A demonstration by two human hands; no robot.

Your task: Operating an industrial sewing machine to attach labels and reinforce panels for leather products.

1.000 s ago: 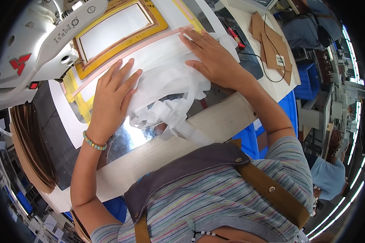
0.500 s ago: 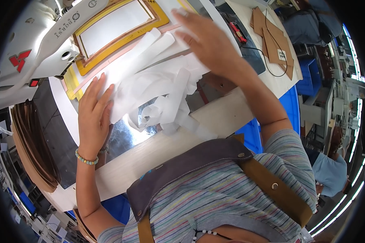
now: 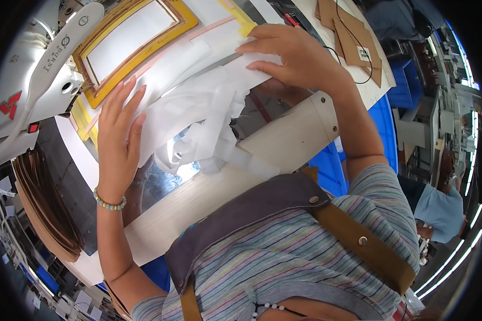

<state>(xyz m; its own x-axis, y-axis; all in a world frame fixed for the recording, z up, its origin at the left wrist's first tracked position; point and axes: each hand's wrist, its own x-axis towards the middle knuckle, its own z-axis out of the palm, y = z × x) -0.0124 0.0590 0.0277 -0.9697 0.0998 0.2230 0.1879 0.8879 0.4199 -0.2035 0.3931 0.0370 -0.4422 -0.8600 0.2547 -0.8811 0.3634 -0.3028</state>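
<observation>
Below the yellow frame (image 3: 139, 61), tangled white strips (image 3: 219, 125) trail onto the counter (image 3: 292, 128). Below the frame's left end, the left hand (image 3: 117, 131) is spread beside them. Right of the frame, the right hand (image 3: 300, 59) is half-curled, thumb apart; contact undetermined. Farther right lie brown sheets (image 3: 353, 40).

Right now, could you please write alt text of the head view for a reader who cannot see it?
A person's open left hand and open right hand flank a tangle of translucent white strips at a pale worktable. Beyond the strips lies a yellow rectangular frame, with a white machine to its left.
</observation>
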